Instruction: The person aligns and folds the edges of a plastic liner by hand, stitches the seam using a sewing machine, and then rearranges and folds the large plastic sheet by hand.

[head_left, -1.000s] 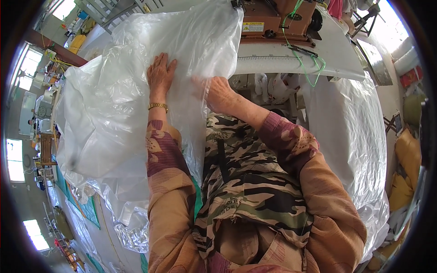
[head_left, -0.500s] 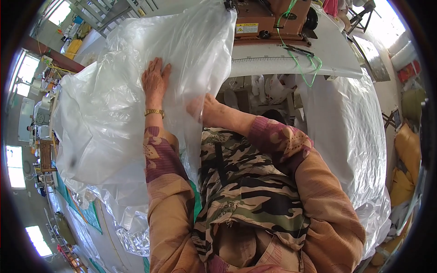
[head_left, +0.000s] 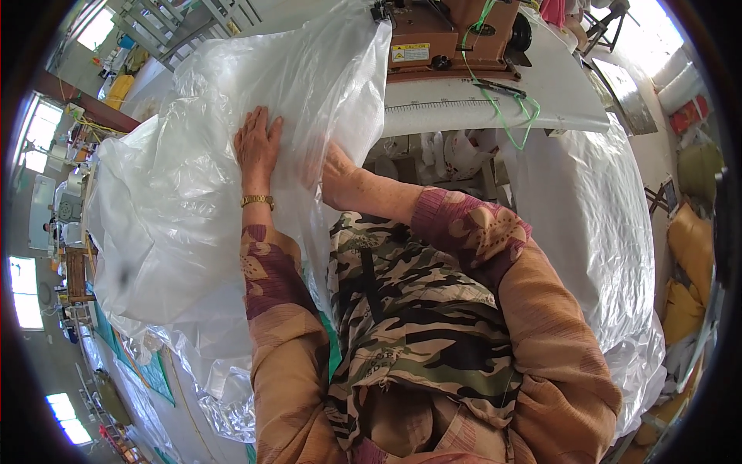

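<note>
A large translucent plastic sheet spreads in creased folds over the left side of the work table. My left hand lies flat on it, fingers stretched out, a gold-coloured watch band on the wrist. Beside the hanging near edge of the sheet is my right hand. Its fingers reach behind the plastic and are hidden, so their grip does not show. A brown sewing machine stands just beyond the sheet's right edge.
Black thread snips on a green cord rest on the pale table, which carries a ruler scale. More plastic sheeting drapes down at the right. Bags lie under the table gap. Yellow-brown bundles sit far right.
My right hand has come out a little from behind the sheet's edge, so more of it shows. My left hand still lies flat on the plastic. The whole view has shifted slightly.
</note>
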A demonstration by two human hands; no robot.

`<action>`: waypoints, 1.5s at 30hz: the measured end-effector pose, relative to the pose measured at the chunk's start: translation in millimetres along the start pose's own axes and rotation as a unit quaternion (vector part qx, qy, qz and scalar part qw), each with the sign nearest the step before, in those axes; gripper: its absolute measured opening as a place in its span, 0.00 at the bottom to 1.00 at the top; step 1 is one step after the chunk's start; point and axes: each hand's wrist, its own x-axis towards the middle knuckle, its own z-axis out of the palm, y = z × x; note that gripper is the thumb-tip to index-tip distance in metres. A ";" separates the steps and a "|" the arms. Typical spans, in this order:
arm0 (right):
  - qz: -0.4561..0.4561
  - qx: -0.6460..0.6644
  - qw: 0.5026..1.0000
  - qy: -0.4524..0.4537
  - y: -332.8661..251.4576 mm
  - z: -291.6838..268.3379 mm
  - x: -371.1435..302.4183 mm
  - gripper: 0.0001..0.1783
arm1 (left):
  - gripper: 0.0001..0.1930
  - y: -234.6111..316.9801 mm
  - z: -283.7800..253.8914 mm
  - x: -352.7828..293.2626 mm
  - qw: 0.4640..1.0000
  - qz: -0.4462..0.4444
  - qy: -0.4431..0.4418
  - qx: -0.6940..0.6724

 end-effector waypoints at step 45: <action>0.500 0.705 0.464 0.194 -43.6 34.5 -192.4 0.26 | 0.13 165.2 -114.8 -119.8 0.925 0.070 -0.063 -0.368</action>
